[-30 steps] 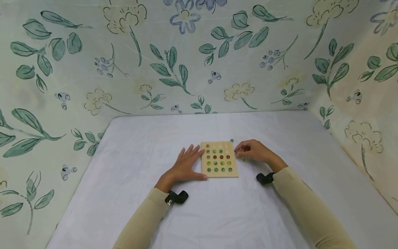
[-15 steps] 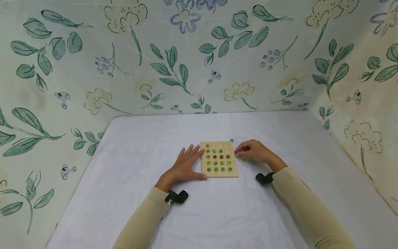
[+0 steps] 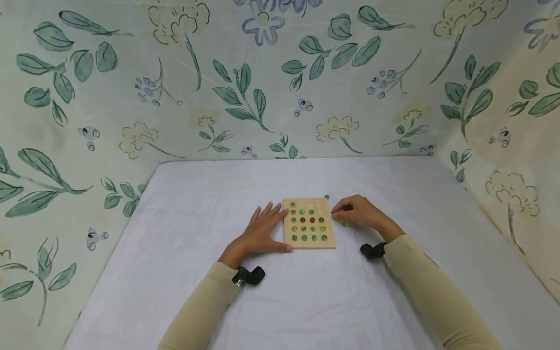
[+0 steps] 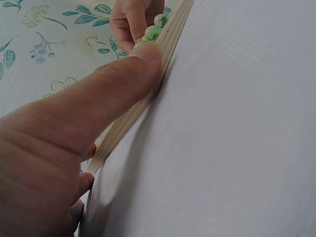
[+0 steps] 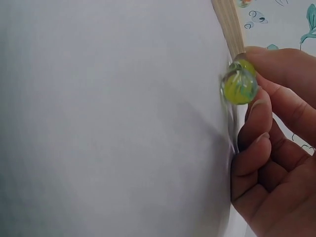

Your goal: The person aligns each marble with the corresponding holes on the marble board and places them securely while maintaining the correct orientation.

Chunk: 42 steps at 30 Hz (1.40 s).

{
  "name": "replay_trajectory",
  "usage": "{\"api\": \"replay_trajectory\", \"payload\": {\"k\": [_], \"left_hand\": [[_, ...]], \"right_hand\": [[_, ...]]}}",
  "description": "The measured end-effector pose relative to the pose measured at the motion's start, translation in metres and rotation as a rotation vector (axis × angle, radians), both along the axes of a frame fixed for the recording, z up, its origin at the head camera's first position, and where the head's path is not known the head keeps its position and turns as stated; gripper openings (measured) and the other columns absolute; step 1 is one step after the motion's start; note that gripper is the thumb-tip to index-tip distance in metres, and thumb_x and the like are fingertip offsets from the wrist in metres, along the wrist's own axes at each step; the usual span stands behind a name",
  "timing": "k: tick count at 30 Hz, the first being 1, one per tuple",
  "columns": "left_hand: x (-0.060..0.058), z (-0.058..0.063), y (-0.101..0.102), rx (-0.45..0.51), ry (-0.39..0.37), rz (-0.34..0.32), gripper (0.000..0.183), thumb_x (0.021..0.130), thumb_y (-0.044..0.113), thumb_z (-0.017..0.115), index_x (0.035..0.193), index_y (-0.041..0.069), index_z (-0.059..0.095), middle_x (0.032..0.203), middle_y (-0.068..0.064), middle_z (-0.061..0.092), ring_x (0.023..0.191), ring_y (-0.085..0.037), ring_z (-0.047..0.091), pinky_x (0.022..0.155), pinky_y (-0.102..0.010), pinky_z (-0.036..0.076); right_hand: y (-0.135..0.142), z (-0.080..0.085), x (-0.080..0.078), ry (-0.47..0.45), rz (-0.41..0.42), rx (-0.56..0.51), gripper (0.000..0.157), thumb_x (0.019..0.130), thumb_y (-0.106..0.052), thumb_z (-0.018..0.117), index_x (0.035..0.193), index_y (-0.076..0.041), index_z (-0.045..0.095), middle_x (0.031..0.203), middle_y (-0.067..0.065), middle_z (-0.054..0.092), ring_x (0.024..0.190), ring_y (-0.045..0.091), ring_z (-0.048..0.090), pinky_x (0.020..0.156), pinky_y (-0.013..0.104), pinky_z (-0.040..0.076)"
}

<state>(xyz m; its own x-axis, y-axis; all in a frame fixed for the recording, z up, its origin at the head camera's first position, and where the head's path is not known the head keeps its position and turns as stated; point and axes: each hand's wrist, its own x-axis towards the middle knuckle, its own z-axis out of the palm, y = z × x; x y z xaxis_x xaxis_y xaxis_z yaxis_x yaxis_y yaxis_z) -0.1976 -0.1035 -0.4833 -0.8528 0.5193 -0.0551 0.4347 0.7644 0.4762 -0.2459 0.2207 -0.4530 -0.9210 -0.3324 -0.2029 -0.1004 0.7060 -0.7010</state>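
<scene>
A square wooden board (image 3: 309, 244) lies flat on the white-covered table, with rows of glass marbles seated in it: green, yellow, brown and clear. My left hand (image 3: 258, 236) is spread at its left side, fingertips on the left edge. The left thumb (image 4: 116, 84) touches the front edge near the corner. Beside the right edge, my right hand (image 3: 360, 212) pinches a small clear marble (image 5: 240, 57) between thumb and forefinger, mostly hidden by them. Close under those fingers lies a loose yellow marble (image 5: 239, 87), with another yellow one partly behind it.
A loose green marble (image 3: 326, 197) sits just beyond the board's far right corner. White cloth (image 3: 280, 301) covers the table, and a floral-patterned fabric (image 3: 280, 87) hangs behind and at the sides. Each wrist carries a small black camera (image 3: 372, 251).
The head view has shifted slightly. Both hands keep their places at the board, and the marbles in it look the same.
</scene>
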Motion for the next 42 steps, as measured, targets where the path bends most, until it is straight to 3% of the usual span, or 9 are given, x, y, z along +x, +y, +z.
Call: {"api": "replay_trajectory", "payload": {"k": [16, 29, 42], "left_hand": [[0.001, 0.003, 0.0, 0.002, 0.01, -0.01, 0.109, 0.069, 0.075, 0.067, 0.155, 0.024, 0.023, 0.162, -0.001, 0.01, 0.148, -0.02, -0.004, 0.117, -0.044, -0.008], [0.0, 0.002, -0.001, 0.012, 0.008, -0.011, 0.109, 0.069, 0.076, 0.066, 0.155, 0.024, 0.022, 0.162, 0.0, 0.01, 0.148, -0.019, -0.004, 0.117, -0.042, -0.009], [0.0, 0.002, -0.001, 0.012, 0.007, -0.016, 0.109, 0.069, 0.074, 0.067, 0.155, 0.024, 0.022, 0.162, 0.0, 0.01, 0.148, -0.019, -0.004, 0.117, -0.042, -0.008]], "right_hand": [[-0.006, 0.011, 0.002, 0.068, 0.029, -0.003, 0.016, 0.09, -0.021, 0.07, 0.1, -0.01, 0.073, 0.09, 0.002, 0.067, 0.076, 0.019, 0.051, 0.063, 0.029, 0.045], [-0.017, 0.009, -0.002, 0.154, 0.061, -0.061, 0.013, 0.089, -0.02, 0.071, 0.098, -0.011, 0.075, 0.089, 0.002, 0.067, 0.077, 0.02, 0.052, 0.065, 0.028, 0.046], [-0.029, 0.009, -0.002, 0.142, 0.111, -0.098, 0.014, 0.089, -0.022, 0.071, 0.099, -0.014, 0.075, 0.086, 0.001, 0.065, 0.074, 0.02, 0.05, 0.061, 0.027, 0.043]]}}
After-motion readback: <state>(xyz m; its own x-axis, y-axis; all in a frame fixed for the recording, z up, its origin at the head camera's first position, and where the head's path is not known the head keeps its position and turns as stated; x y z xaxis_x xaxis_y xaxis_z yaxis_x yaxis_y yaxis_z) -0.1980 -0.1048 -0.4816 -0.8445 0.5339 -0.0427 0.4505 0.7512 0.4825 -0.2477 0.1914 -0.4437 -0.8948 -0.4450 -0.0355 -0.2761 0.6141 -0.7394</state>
